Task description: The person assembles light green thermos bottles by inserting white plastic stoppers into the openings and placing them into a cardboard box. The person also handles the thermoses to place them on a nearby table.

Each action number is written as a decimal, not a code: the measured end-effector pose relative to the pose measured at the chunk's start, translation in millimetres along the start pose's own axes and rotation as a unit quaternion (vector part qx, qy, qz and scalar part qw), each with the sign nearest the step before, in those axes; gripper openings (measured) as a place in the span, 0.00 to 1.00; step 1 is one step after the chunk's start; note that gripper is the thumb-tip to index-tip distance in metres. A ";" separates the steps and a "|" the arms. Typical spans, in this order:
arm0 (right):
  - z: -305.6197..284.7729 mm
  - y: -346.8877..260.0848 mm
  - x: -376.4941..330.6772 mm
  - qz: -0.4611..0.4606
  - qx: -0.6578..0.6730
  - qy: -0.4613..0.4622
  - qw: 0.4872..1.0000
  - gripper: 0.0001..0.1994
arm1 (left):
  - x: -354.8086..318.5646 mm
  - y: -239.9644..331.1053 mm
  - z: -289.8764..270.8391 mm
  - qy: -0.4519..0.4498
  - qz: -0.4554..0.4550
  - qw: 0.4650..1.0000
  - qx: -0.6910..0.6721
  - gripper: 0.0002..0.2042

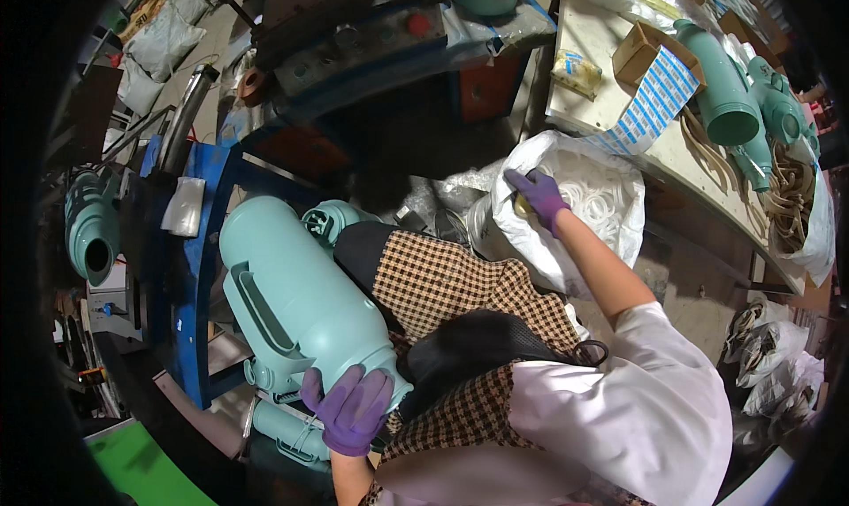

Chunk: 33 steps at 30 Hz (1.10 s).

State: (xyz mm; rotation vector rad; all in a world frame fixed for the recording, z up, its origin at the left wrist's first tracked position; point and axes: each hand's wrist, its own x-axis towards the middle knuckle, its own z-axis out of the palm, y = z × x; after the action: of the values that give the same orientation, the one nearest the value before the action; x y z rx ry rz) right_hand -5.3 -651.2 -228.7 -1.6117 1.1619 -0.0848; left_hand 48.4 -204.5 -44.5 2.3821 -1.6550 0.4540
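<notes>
Pale green casing [301, 285], one: plastic, smooth and matt, cylindrical, rounded at the far end, narrowed to a collar at the near end; a long slotted handle is moulded along its side. It is laid slantwise against the checked apron [442, 272] at the lap's left, where its weight is presumably borne by the leg.

Left grip [354, 410], purple-gloved: cupped around the casing's collar end, fingers spread and partly bent; the casing is held by it, seemingly so that rolling is prevented.

Right grip [538, 198], purple-gloved: placed at the inner rim of the white sack [531, 248], fingers loosely extended. A yellowish patch is seen beneath them; whether anything is grasped cannot be told.

White rings [591, 201], many: thin, glossy, heaped loose in the sack, whose crinkled plastic mouth is spread wide, probably for easy reach.

Surface [591, 24], at right: pale-topped, by which a cardboard box [630, 50], a blue-and-white label strip [659, 95] and further green casings [721, 90] are carried.
</notes>
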 end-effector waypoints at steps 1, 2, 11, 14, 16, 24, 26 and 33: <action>-14.5 18.5 -10.1 -0.096 -0.049 -0.024 0.994 0.34 | 2.3 -3.0 3.8 0.003 0.017 1.000 -0.003 0.10; -26.9 36.9 -19.0 -0.192 -0.097 -0.054 0.975 0.29 | 3.3 -4.6 6.8 0.004 0.030 1.000 -0.002 0.12; -97.0 103.9 -9.1 -0.191 -0.406 0.222 0.866 0.20 | 18.0 -4.0 25.2 -0.003 0.076 0.997 0.002 0.16; -87.1 120.7 30.3 -0.176 -0.363 0.233 0.885 0.14 | 23.5 -4.7 13.6 0.006 0.049 0.999 0.008 0.21; -93.8 125.4 21.2 -0.209 -0.394 0.237 0.863 0.13 | 18.7 -12.0 17.2 0.045 0.035 0.998 -0.019 0.18; -118.4 42.1 -75.3 -0.209 -0.272 0.109 0.933 0.11 | 22.5 -9.6 -19.5 0.088 -0.091 0.989 -0.075 0.12; -109.2 19.4 -86.8 -0.289 -0.193 0.073 0.935 0.13 | 28.6 -15.7 -25.2 0.088 -0.074 0.990 -0.087 0.18; 0.7 -173.9 -216.8 -0.575 0.036 -0.347 0.740 0.16 | 67.4 -35.2 -15.3 0.134 -0.055 0.981 -0.130 0.25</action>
State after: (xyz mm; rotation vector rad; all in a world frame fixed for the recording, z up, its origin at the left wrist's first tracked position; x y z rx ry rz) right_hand -8.1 -510.8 11.1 -1.8191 -0.5108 -0.2834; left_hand 101.2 -245.9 -5.5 2.1058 -1.3658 0.4813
